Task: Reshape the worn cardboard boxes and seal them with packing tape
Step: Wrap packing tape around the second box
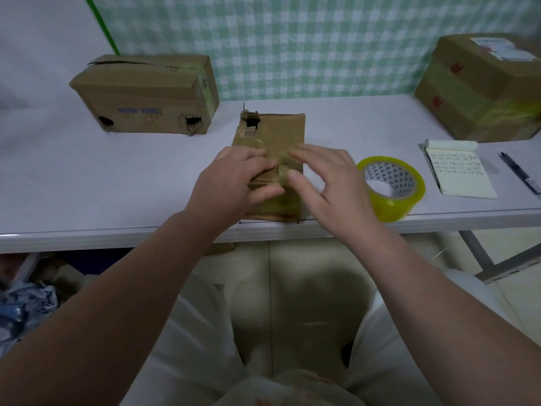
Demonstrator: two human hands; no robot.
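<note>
- A small worn box (281, 130) is laid flat on the white counter (87, 186), in the middle and close to the near edge.
- A hole is torn in the far left corner of the small worn box, and old tape is seen across its top.
- The left side of the box is held by the left hand (234, 177). The fingers are curled over the top and the thumb is pressed in from the near side.
- The right hand (328, 186) is held loosely open over the right side of the box. Only the tips of the thumb and first finger are laid on the top, and nothing is gripped.
- A roll of yellow tape (392, 204) is laid flat on the counter, just beside the right hand.
- A notepad (459, 174) and a pen (519, 175) are placed farther right.
- A bigger box (140, 89) with two holes is set at the far left, and a taped box (480, 92) at the far right, both well apart from the hands.
</note>
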